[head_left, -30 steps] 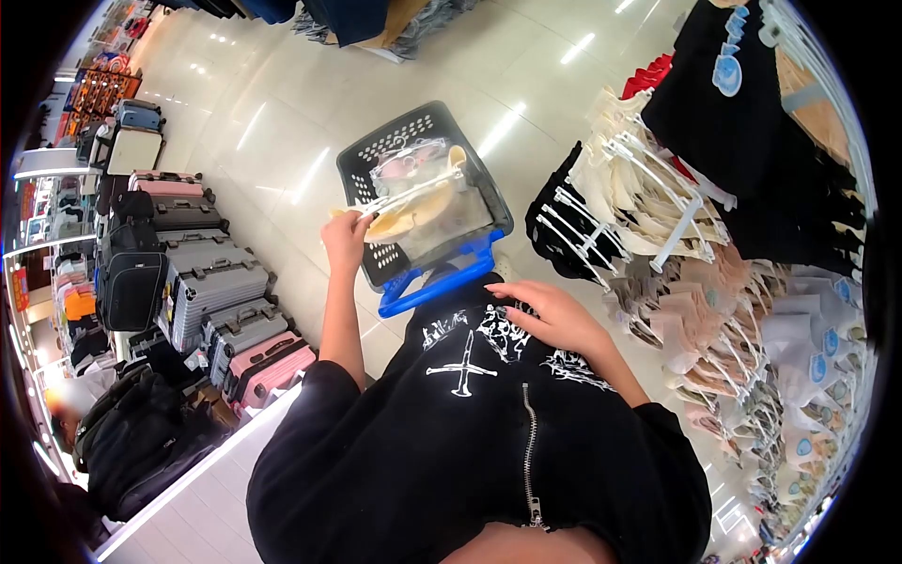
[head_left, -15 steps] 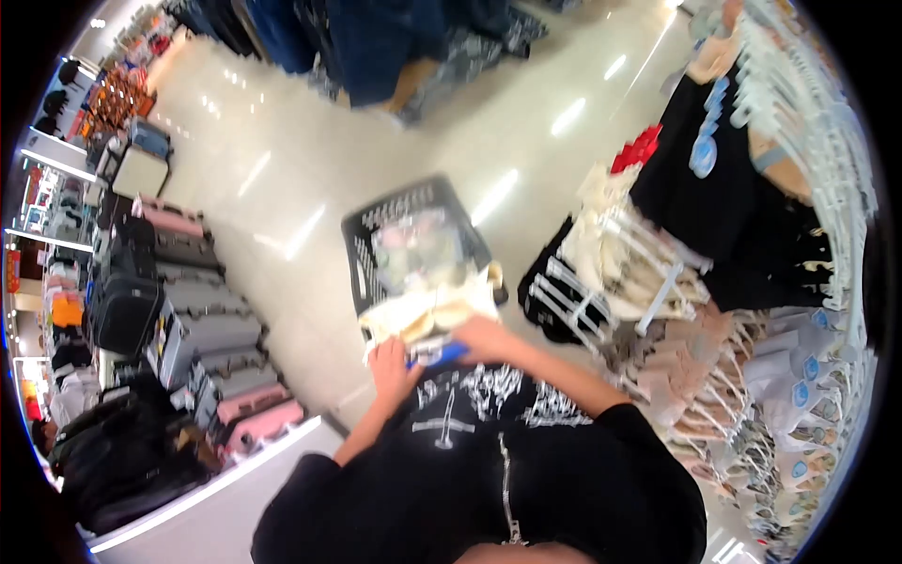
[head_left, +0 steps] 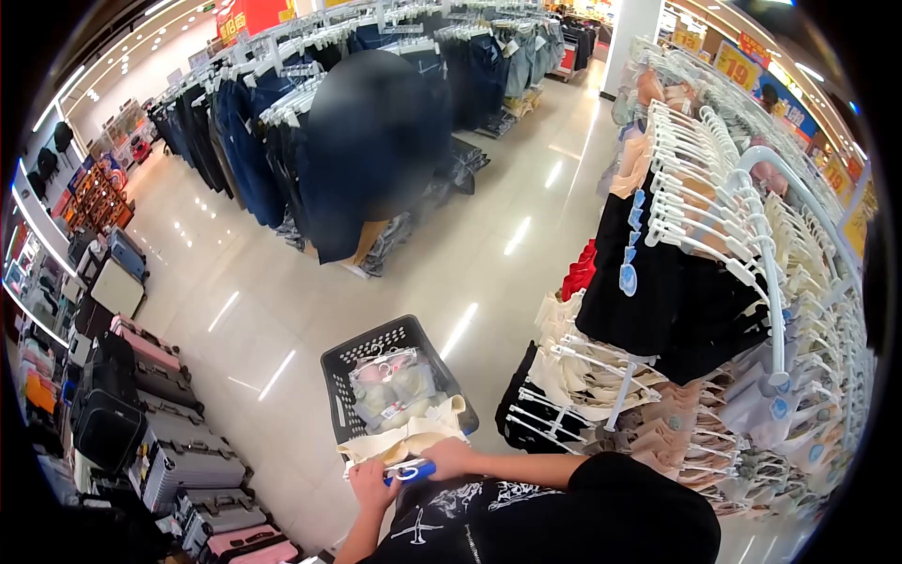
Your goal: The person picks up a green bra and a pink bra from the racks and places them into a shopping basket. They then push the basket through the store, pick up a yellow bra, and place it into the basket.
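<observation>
My left hand is closed at the left end of a blue handle on the basket cart. On the handle's right end my right hand is closed too, its fingertips partly hidden. Cream garments lie across the near rim of the cart, just ahead of both hands. A white hanger shows between the hands, above the handle. Inside the dark grey basket lies a clear-wrapped pack of pale green and pink clothing on hangers.
To the right stands a rack of white hangers with black garments and cream bras. Several suitcases line the left side. Ahead hang jeans, and glossy floor runs between the racks.
My view has tilted upward, so the cart and hands appear lower in the picture and more of the store shows. Both hands keep their hold at the handle.
</observation>
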A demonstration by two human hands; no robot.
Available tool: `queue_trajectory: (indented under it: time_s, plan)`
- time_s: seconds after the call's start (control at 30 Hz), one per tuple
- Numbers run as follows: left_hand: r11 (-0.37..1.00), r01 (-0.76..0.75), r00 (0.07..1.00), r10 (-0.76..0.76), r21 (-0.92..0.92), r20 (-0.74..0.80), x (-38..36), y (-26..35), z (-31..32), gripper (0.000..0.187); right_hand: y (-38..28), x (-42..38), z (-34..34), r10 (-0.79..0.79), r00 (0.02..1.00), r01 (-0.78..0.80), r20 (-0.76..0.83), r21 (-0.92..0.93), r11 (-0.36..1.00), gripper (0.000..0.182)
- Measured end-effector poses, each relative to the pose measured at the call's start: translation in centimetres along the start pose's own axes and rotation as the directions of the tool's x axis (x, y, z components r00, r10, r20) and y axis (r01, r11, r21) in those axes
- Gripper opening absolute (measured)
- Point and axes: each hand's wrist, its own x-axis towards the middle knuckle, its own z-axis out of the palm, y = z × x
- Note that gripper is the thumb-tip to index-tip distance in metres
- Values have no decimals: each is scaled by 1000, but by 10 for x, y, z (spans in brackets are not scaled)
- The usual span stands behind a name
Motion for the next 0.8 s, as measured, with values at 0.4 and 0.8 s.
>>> queue_trajectory:
  time_s: [0.4, 0.8]
  plan:
    - [964, -135, 971, 174, -228, 163, 116, -117, -1, 20, -23, 94, 3, 216, 930, -168, -298, 181, 969, 24]
    - [869, -323, 874, 425, -374, 233, 279, -160, 10, 17, -19, 174, -67, 474, 743, -339, -472, 345, 876, 24]
